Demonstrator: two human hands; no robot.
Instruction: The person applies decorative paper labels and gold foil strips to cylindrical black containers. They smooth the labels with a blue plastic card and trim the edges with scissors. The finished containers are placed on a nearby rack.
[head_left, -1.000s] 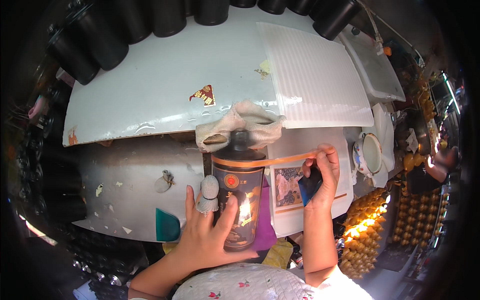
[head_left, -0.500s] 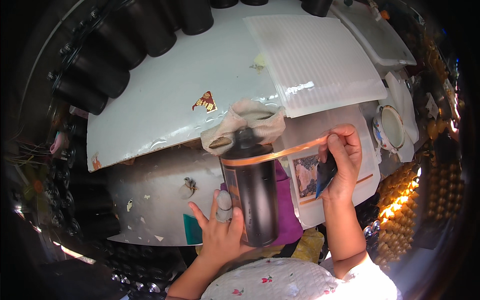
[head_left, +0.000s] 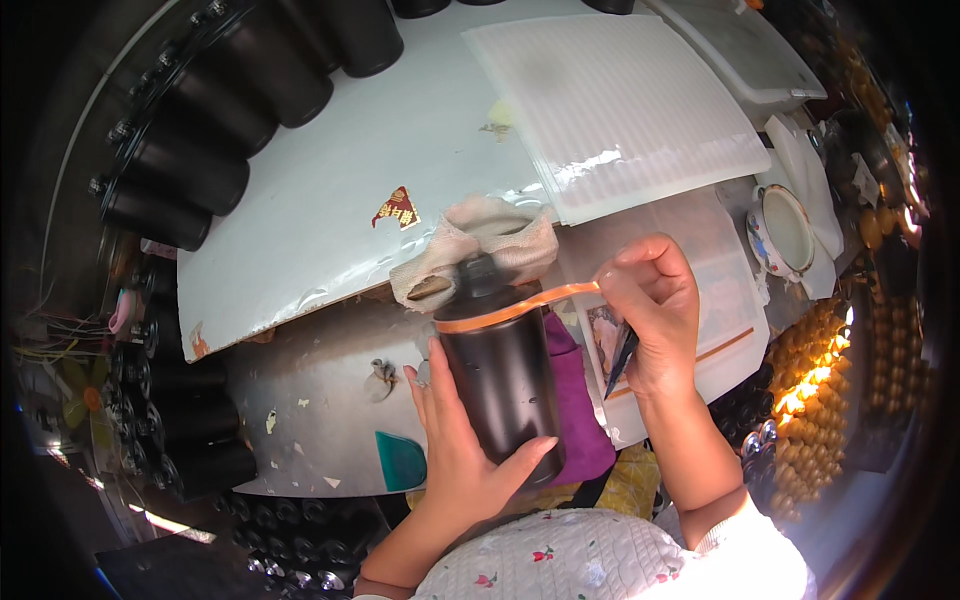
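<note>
A matte black cylinder (head_left: 505, 385), narrowing to a neck at its far end, lies in front of me, tilted slightly. Around its shoulder runs a thin orange strip (head_left: 490, 318), whose loose end stretches to the right. My left hand (head_left: 462, 440) grips the cylinder from the left, thumb across its near end. Between thumb and forefinger, my right hand (head_left: 655, 315) pinches the strip's end; a flat dark blue piece (head_left: 622, 358) is also tucked in that hand. A bunched beige cloth (head_left: 500, 228) lies behind the neck, and a purple cloth (head_left: 582, 425) lies under and beside the cylinder.
Several black cylinders (head_left: 180, 165) stand along the far left. Translucent sheets (head_left: 620, 110) lie at the back, with a printed sheet (head_left: 690, 270) nearer. A patterned enamel bowl (head_left: 780, 232) is on the right, and a green scraper (head_left: 400, 462) lies left of my hand.
My left hand has gone from spread fingers beside the cylinder to gripping it. The cylinder has turned. My right hand has moved left with the strip, which now bends.
</note>
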